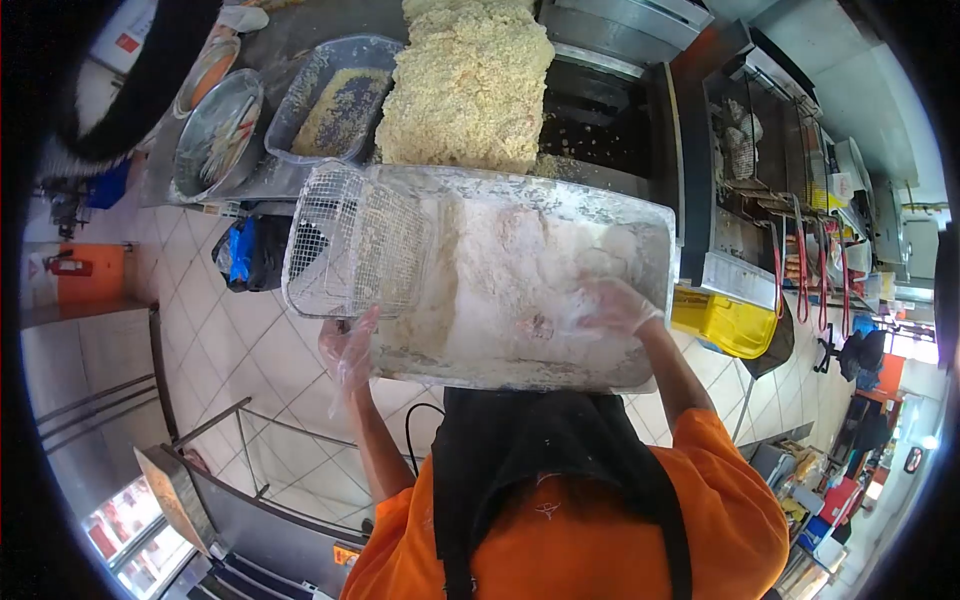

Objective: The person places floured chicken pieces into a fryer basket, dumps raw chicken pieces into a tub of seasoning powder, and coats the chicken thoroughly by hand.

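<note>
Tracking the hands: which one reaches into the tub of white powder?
The right hand; the left hand is at the near edge of the wire basket.

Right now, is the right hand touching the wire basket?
Apart. The head view shows white powder between the right hand and the wire basket.

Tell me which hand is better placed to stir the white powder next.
Probably the right hand: it reaches inside the tub, at the white powder. The left hand is at the near edge, by the wire basket.
</note>
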Demonstrator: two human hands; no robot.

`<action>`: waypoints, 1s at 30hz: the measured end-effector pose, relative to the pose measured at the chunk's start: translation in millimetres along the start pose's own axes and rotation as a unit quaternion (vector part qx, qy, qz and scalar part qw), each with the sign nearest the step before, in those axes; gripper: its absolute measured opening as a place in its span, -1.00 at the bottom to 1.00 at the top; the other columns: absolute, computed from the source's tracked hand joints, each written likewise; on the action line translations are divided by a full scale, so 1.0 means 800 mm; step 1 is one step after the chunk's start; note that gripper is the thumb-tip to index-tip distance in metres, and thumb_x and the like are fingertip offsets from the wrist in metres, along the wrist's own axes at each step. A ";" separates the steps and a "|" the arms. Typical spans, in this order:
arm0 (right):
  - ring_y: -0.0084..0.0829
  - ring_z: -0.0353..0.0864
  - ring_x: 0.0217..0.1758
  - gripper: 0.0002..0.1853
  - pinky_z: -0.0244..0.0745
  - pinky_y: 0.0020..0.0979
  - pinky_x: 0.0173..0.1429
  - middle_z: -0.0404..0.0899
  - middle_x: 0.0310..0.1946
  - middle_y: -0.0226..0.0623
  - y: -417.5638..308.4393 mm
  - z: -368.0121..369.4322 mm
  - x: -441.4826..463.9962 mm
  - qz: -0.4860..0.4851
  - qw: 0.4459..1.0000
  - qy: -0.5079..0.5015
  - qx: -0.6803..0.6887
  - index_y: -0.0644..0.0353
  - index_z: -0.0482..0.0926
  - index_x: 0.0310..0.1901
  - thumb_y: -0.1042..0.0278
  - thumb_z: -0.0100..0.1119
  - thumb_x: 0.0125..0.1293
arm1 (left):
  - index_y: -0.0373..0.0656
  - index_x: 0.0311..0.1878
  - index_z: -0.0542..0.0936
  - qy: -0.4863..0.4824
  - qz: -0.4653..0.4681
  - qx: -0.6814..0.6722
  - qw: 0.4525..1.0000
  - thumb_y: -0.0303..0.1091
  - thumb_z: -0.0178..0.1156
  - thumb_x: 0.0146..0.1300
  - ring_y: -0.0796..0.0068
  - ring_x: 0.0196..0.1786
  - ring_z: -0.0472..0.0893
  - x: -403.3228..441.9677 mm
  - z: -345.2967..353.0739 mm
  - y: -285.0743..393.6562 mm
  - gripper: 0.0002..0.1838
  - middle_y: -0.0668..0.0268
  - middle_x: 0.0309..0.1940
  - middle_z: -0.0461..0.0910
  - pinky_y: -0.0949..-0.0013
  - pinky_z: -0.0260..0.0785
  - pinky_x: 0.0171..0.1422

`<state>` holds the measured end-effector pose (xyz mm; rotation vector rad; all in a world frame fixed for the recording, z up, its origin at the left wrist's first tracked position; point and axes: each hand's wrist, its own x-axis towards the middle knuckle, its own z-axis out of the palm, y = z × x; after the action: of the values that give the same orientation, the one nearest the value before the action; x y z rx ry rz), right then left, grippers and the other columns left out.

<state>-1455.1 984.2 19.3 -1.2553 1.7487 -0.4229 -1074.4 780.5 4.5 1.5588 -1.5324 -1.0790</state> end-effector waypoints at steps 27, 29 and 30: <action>-0.32 0.58 0.02 -0.49 0.42 -0.36 0.10 0.67 -0.10 -0.23 0.235 -0.535 -0.216 0.194 0.831 0.463 -0.240 0.22 0.63 0.03 -0.06 0.28 0.25 | -0.39 -0.25 0.60 -0.042 0.018 -0.094 0.995 -0.29 0.45 0.10 0.52 -0.37 0.44 0.000 0.000 0.002 -0.66 0.28 -0.41 0.60 0.40 0.34 -0.28; -0.40 0.59 -0.06 -0.56 0.44 -0.42 0.04 0.68 -0.12 -0.29 0.202 -0.526 -0.199 0.212 0.781 0.501 -0.305 0.18 0.63 0.04 0.02 0.21 0.28 | -0.39 -0.26 0.60 -0.046 0.052 -0.162 0.984 -0.27 0.46 0.08 0.54 -0.40 0.40 0.004 -0.004 -0.030 -0.64 0.30 -0.42 0.59 0.41 0.31 -0.32; -0.44 0.60 -0.10 -0.59 0.45 -0.44 0.01 0.69 -0.13 -0.32 0.176 -0.507 -0.180 0.184 0.788 0.523 -0.267 0.17 0.64 0.05 0.06 0.18 0.30 | -0.38 -0.27 0.60 -0.036 0.024 -0.098 0.994 -0.26 0.47 0.06 0.56 -0.41 0.38 0.003 -0.007 -0.021 -0.63 0.33 -0.44 0.57 0.41 0.29 -0.34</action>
<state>-1858.9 1080.4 200.6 -1.0286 3.1825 -0.4364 -1062.0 778.9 -8.8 1.3581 -1.4554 -1.2305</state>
